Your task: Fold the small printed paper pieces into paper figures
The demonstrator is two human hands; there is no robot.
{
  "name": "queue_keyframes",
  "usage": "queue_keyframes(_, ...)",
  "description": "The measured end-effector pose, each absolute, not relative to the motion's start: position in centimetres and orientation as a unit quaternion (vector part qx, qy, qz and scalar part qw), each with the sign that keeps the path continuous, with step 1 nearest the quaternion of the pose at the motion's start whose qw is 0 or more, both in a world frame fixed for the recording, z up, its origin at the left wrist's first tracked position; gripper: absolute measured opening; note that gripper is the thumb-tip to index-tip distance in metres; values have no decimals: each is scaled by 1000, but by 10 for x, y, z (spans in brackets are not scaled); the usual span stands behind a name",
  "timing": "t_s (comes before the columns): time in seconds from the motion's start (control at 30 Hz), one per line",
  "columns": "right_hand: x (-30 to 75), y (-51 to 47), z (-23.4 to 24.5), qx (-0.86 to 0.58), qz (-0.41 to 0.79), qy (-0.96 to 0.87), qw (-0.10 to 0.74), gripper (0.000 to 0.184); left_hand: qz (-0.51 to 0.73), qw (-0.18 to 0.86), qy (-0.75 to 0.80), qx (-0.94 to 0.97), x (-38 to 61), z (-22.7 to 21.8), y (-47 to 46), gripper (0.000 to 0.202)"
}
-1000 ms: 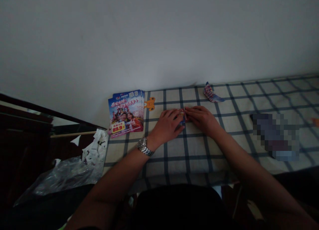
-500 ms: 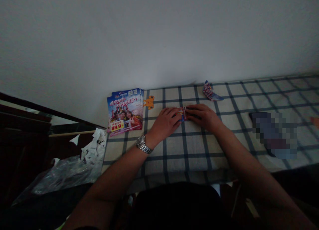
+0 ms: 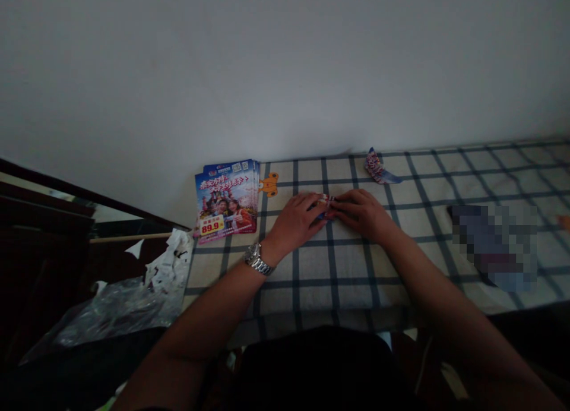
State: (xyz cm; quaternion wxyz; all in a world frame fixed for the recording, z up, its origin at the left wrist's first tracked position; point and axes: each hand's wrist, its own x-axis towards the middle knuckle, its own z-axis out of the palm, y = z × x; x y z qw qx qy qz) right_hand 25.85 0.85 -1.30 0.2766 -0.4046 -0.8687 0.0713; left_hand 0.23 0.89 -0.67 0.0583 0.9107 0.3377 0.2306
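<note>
Between my hands, low over the checked cloth [image 3: 312,286], is a small folded piece of printed paper [image 3: 328,201], mostly covered by fingers. My left hand [image 3: 299,220], with a metal watch on its wrist, grips the paper's left side. The right side is pinched by my right hand [image 3: 363,214]. To the left lies a stack of printed flyers [image 3: 227,203] showing a castle scene and "89.9". A folded paper piece [image 3: 378,167] in similar colours stands near the wall, beyond my right hand.
A blurred-out dark flat object [image 3: 485,244] lies on the cloth at the right. An orange bear figure [image 3: 269,185] shows beside the flyers. Crumpled clear plastic [image 3: 120,307] and torn white paper [image 3: 171,256] are off the table's left end. A pale wall [image 3: 285,72] rises behind.
The small paper's flat face showed between my hands before; now it is tilted and bent up, with my fingertips closer together. The view has shifted slightly.
</note>
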Motion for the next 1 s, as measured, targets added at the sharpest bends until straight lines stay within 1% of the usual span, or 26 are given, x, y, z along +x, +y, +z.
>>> queue_keyframes(0.17, 260, 8, -14, -400, 72, -874, 266, 25, 228, 55, 336, 912, 1, -8, 11, 30)
queue_keyframes(0.33, 260, 8, -14, -396, 76, -873, 275, 26, 239, 58, 328, 912, -1, -7, 12, 22)
queue_keyframes(0.5, 261, 7, -14, -388, 79, -875, 278, 31, 257, 67, 331, 906, -1, -9, 13, 22)
queue_keyframes(0.67, 261, 7, -17, -387, 76, -871, 291, 25, 257, 72, 317, 910, -2, -10, 12, 23)
queue_keyframes(0.8, 261, 7, -18, -387, 94, -868, 296, 22, 249, 85, 317, 911, -2, -11, 11, 31)
queue_keyframes(1.0, 258, 4, -15, -381, 112, -867, 299, 19, 270, 115, 325, 899, -1, -17, 12, 23)
